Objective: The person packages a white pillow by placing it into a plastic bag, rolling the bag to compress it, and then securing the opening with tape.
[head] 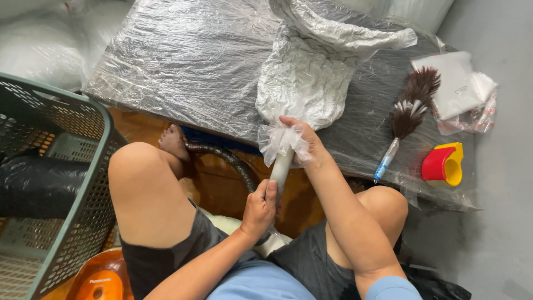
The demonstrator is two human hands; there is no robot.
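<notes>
A clear plastic bag (308,83) full of white stuffing lies on a low surface wrapped in plastic film (189,61). Its gathered mouth sits around a white tube (281,169). My right hand (302,141) squeezes the bag's neck around the tube's upper end. My left hand (260,208) grips the tube lower down, between my knees. A black ribbed hose (227,158) curves from under my left leg toward the tube.
A dark green mesh basket (83,183) stands at the left beside my knee. An orange appliance body (102,278) sits below it. A feather duster (408,116), a red and yellow scoop (444,164) and folded white bags (458,83) lie at the right.
</notes>
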